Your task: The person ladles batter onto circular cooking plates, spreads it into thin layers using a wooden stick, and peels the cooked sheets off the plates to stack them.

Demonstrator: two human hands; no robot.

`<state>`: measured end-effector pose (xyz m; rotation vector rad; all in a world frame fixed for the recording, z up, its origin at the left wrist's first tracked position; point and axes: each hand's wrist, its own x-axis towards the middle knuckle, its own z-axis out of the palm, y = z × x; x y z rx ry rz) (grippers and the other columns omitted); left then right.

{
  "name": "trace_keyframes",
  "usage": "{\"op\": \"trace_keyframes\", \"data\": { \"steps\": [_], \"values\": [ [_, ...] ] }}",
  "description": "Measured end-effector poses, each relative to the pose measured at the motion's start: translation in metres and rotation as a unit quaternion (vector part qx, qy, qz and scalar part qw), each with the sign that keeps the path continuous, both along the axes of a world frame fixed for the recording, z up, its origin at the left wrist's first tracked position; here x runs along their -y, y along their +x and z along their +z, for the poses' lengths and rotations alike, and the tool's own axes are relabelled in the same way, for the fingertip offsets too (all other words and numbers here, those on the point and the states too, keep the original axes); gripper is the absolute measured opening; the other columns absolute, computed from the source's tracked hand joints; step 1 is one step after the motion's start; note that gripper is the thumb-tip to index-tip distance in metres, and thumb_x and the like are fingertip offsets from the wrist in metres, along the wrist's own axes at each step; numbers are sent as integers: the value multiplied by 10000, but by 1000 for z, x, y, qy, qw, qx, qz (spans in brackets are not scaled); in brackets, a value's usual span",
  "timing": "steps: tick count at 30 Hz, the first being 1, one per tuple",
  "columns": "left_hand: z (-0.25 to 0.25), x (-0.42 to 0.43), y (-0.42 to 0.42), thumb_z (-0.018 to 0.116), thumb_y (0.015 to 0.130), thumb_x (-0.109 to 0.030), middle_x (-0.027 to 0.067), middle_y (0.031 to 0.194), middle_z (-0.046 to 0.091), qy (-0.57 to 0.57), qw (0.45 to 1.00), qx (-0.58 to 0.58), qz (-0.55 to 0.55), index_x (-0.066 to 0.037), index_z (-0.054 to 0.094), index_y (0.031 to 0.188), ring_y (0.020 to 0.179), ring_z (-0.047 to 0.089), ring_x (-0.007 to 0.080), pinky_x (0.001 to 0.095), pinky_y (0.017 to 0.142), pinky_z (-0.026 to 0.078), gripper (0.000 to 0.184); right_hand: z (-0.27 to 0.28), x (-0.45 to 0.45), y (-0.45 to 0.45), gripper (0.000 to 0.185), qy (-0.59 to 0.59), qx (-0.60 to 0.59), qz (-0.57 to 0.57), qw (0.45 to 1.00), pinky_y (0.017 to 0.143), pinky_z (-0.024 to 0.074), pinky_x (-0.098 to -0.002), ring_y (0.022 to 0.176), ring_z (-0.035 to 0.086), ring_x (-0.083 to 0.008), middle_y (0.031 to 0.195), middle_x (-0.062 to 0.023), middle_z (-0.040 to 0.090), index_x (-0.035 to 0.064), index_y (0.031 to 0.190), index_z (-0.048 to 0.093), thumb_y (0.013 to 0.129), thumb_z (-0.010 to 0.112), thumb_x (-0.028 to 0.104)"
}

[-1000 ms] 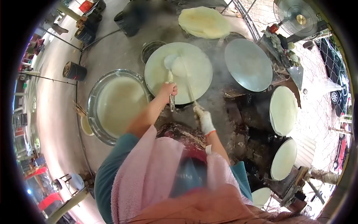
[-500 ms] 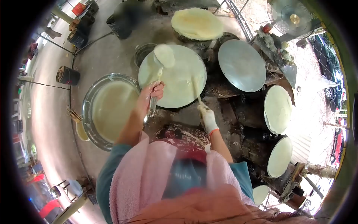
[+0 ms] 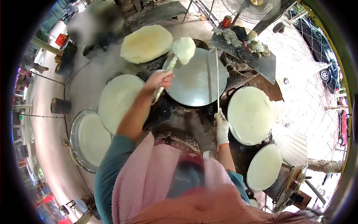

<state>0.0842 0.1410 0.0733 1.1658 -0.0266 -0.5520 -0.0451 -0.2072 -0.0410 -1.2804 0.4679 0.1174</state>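
Note:
My left hand (image 3: 162, 79) is closed round the handle of a ladle (image 3: 184, 50). The ladle's round bowl, covered in pale batter, is over the far left edge of a bare grey griddle (image 3: 194, 82). My right hand (image 3: 222, 126), in a whitish work glove, grips a long thin wooden stick (image 3: 217, 80) that points away from me along the griddle's right side. Whether the stick touches the griddle I cannot tell. To the left, partly behind my left forearm, a pale batter sheet (image 3: 119, 100) covers another griddle.
A metal basin (image 3: 73, 143) of batter stands at the left. Beyond the griddles lies a pile of thin pale sheets (image 3: 146, 44). Coated griddles (image 3: 250, 115) (image 3: 264, 167) line the right side. A cluttered dark ledge (image 3: 244, 52) and a fan (image 3: 257, 7) are at the far right.
My view has swung to the right. The ladle and the stick have gone from the batter-coated griddle to the bare grey one, still held in the same hands.

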Motion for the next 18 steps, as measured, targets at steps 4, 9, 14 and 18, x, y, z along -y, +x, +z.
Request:
{"op": "trace_keyframes", "data": {
  "steps": [4, 9, 14, 18],
  "values": [
    [-59, 105, 65, 489, 975, -240, -49, 585, 402, 41, 995, -73, 62, -33, 530, 902, 418, 373, 66, 251, 412, 297, 223, -29, 27, 63, 426, -316, 57, 54, 945, 575, 435, -228, 643, 538, -77, 890, -21, 639, 51, 1354, 490, 965, 545, 217],
    [-125, 143, 90, 581, 908, -235, 92, 705, 567, 332, 930, 61, 142, -7, 522, 863, 536, 516, 181, 364, 527, 419, 240, -11, 24, 79, 485, -521, -62, 183, 831, 778, 502, -411, 875, 648, -339, 1000, -197, 651, 184, 1401, 432, 951, 494, 355],
    [-121, 87, 73, 560, 930, -235, 132, 688, 542, 425, 836, 234, 256, 3, 507, 936, 580, 550, 245, 372, 523, 425, 245, -36, 22, 82, 363, -235, -17, 62, 970, 545, 417, -235, 616, 555, -83, 752, -9, 614, 25, 1186, 600, 921, 608, 274],
    [-88, 34, 59, 520, 963, -240, 117, 649, 500, 391, 830, 258, 303, -7, 490, 925, 540, 505, 238, 363, 509, 408, 238, 9, -35, 111, 246, -67, -143, 109, 981, 479, 317, -184, 544, 426, -18, 664, 63, 532, 57, 1019, 679, 905, 642, 272]
  ]
}}
